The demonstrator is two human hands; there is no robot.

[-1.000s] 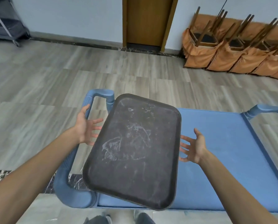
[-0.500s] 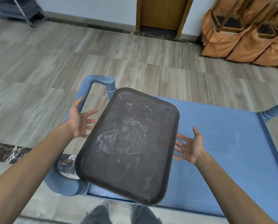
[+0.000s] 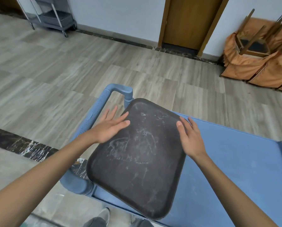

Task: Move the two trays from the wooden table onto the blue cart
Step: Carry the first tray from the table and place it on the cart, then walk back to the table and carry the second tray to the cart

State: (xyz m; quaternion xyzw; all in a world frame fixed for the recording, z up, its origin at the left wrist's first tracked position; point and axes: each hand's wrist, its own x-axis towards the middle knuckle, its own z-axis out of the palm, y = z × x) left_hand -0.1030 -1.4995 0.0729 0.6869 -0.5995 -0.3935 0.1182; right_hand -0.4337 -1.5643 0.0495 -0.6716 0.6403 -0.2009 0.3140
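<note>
Grey wood-look floor (image 3: 58, 66) ahead of me, pale wall (image 3: 117, 15), a wooden door (image 3: 191, 20), a grey metal trolley (image 3: 55, 17) far left, orange-skirted upturned chairs (image 3: 258, 58) stacked right.

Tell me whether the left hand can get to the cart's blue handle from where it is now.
Probably yes. The left hand lies open, palm down, at the dark tray's left edge, holding nothing. The ribbed handle sits just to its left with nothing between them.

Dark charcoal tray (image 3: 137, 161) with whitish scuff marks, blue cart (image 3: 235, 169), grey wood-grain floor (image 3: 55, 66) with black marbled strip (image 3: 22, 146), brown door (image 3: 189, 20), orange chair covers (image 3: 251, 66)
</note>
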